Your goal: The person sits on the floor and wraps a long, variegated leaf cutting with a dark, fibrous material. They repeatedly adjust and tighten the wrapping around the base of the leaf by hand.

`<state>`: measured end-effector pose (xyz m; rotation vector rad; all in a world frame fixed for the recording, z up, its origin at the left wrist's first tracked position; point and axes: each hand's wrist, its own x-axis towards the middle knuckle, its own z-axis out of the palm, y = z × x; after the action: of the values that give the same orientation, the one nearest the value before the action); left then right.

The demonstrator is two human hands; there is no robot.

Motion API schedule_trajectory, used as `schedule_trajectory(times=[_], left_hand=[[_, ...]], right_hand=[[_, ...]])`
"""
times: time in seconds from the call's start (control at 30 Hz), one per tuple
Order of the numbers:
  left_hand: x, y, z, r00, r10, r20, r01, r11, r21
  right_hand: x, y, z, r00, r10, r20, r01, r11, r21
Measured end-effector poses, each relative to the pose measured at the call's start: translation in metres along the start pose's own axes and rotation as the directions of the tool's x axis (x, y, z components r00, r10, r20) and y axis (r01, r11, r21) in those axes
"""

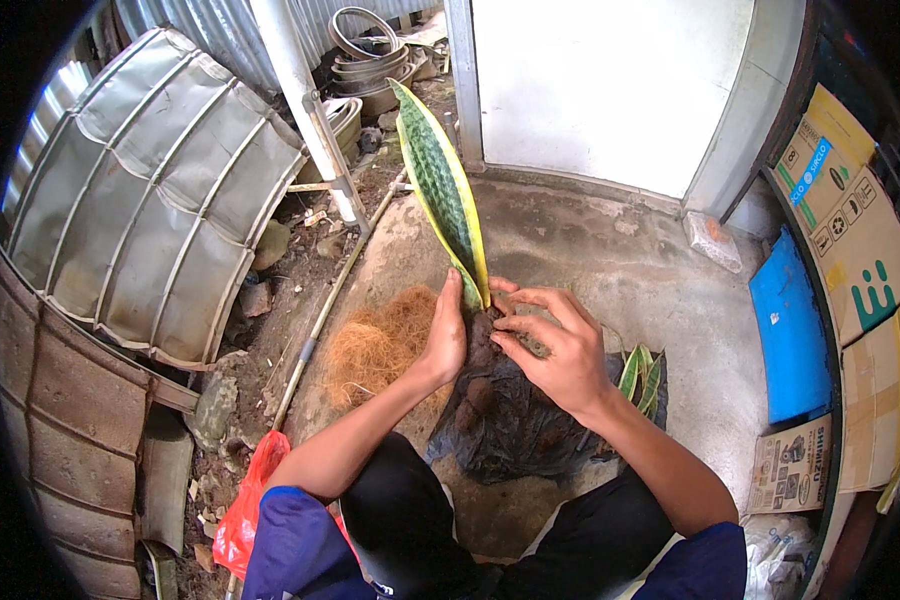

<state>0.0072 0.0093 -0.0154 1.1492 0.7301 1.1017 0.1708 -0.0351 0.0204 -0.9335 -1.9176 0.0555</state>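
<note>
A variegated snake plant leaf (441, 187), green with yellow edges, stands nearly upright before me. My left hand (445, 334) holds it low from the left side, the palm against its base and the fingers mostly hidden behind. Dark soil packs the plant's base in a root ball (483, 337). With bent, soiled fingers, my right hand (559, 341) grips at this ball from the right. Below both hands a black plastic sheet (506, 442) lies on the ground, with a brown lump of soil or coir (480, 395) on it. Cut snake plant leaves (640, 379) rest at its right edge.
Orange-brown coir fibre (375, 345) is heaped left on the concrete floor (570, 232). A pipe (307, 349) runs along the floor's left edge. Near my left elbow sits a red plastic bag (251, 502). Cardboard boxes (844, 217) and a blue panel (795, 330) stand at right.
</note>
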Motion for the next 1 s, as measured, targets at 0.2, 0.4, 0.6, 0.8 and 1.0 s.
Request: schedule_trajectory(times=[0.2, 0.4, 0.6, 0.8, 1.0], left_hand=[[-0.001, 0.0, 0.001, 0.998, 0.037, -0.057, -0.036, 0.999, 0.007], [-0.001, 0.003, 0.004, 0.997, 0.003, -0.082, -0.001, 1.0, 0.019], [0.0, -0.001, 0.004, 0.998, 0.015, -0.064, -0.007, 0.993, 0.117], [0.001, -0.005, -0.001, 0.993, 0.044, -0.108, -0.011, 0.956, 0.294], [0.0, 0.005, 0.007, 0.993, 0.034, -0.112, 0.001, 0.955, 0.297]], right_hand=[[0.003, -0.002, -0.001, 0.998, 0.036, 0.045, -0.038, 0.999, 0.026], [0.002, 0.003, -0.002, 0.996, 0.023, 0.089, -0.023, 1.0, -0.004], [0.0, 0.011, -0.002, 0.99, 0.045, 0.133, -0.045, 0.999, -0.004], [0.0, 0.012, 0.003, 0.984, 0.058, 0.171, -0.046, 0.996, -0.07], [0.001, 0.008, -0.001, 0.972, 0.175, 0.159, -0.177, 0.984, -0.003]])
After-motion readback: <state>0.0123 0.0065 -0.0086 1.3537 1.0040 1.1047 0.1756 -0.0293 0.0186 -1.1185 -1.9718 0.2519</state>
